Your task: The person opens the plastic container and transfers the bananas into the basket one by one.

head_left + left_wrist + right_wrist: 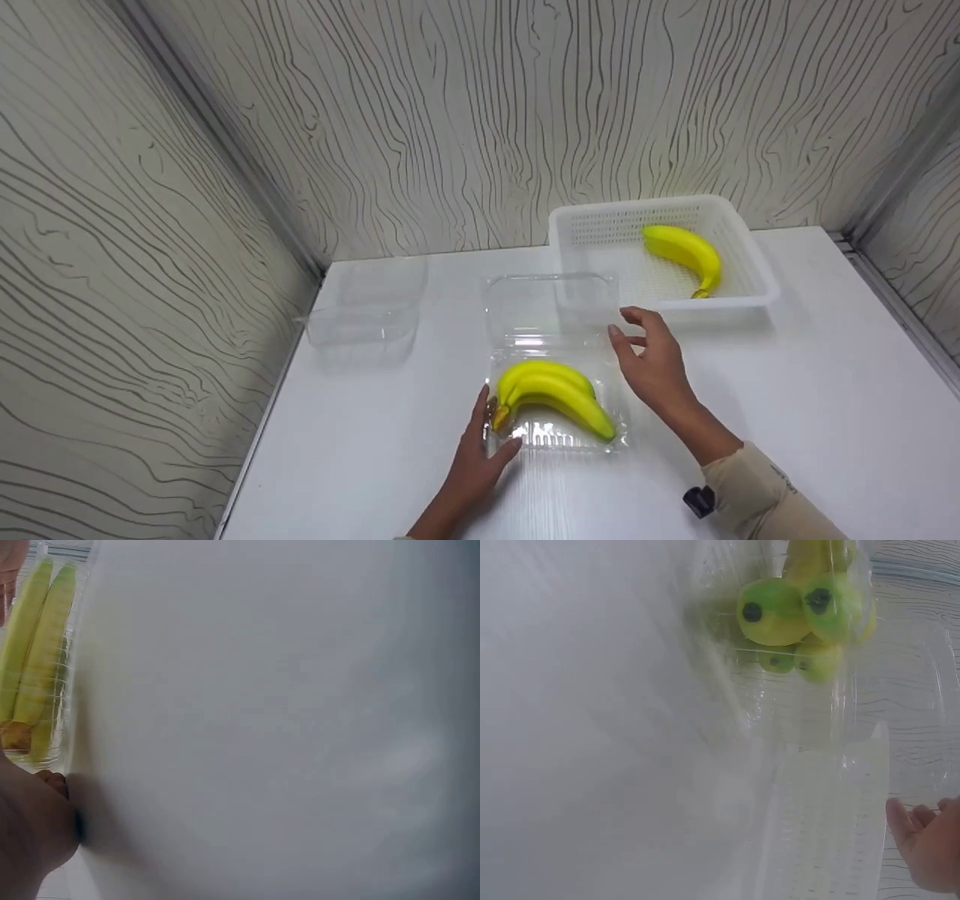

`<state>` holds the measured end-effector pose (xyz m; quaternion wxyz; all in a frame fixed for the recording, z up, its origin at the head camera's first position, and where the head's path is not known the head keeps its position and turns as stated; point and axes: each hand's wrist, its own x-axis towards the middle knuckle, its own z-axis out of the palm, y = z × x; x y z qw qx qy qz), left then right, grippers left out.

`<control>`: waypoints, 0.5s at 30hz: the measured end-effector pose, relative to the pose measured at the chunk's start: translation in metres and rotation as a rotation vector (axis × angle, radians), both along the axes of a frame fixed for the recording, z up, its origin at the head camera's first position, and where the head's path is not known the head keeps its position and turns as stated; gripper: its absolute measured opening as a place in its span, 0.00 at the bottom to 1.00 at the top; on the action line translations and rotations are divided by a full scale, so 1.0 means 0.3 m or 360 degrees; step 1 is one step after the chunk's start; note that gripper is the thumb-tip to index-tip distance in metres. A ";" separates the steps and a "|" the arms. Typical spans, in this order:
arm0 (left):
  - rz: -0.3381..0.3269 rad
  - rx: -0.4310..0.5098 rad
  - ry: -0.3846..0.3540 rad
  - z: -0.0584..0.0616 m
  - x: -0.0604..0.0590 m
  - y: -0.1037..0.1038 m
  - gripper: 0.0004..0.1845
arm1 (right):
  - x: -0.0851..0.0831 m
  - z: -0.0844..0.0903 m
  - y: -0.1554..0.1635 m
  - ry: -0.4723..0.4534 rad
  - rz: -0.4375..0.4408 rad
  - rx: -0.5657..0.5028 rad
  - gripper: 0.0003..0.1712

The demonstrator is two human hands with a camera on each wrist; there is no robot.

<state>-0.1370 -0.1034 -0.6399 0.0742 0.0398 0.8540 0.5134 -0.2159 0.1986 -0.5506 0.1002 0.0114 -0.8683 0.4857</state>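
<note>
A clear plastic clamshell container (pixel 551 442) lies on the white table with its lid (pixel 551 307) raised at the far side. Two yellow bananas (pixel 551 390) sit side by side in its base, and their green ends (pixel 772 611) show in the right wrist view. My left hand (pixel 474 457) rests against the container's near left corner, fingers along the left side and thumb at the front edge. Beside the lid's right edge, my right hand (pixel 654 364) is raised with its fingers loosely bent and nothing held between thumb and forefinger.
A white plastic basket (pixel 761 281) stands at the back right with one banana (pixel 686 255) inside. Another clear clamshell container (pixel 360 330), its lid up, is on the left of the table (pixel 337 450). Patterned panels (pixel 450 120) enclose the back and sides.
</note>
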 end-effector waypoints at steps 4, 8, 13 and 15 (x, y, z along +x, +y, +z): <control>-0.0001 0.0012 0.0047 -0.003 -0.003 0.000 0.52 | 0.013 -0.010 -0.001 0.0181 -0.0016 0.0071 0.17; -0.0024 0.0018 0.0092 -0.006 -0.008 -0.001 0.52 | 0.027 -0.017 -0.019 0.0441 0.0081 0.0134 0.06; -0.0032 0.0018 0.0085 -0.004 -0.008 -0.001 0.52 | 0.048 -0.019 -0.057 0.0622 0.0338 0.0409 0.10; -0.0029 0.0017 0.0067 -0.003 -0.007 0.001 0.52 | 0.058 -0.019 -0.072 0.0606 0.0443 0.0549 0.14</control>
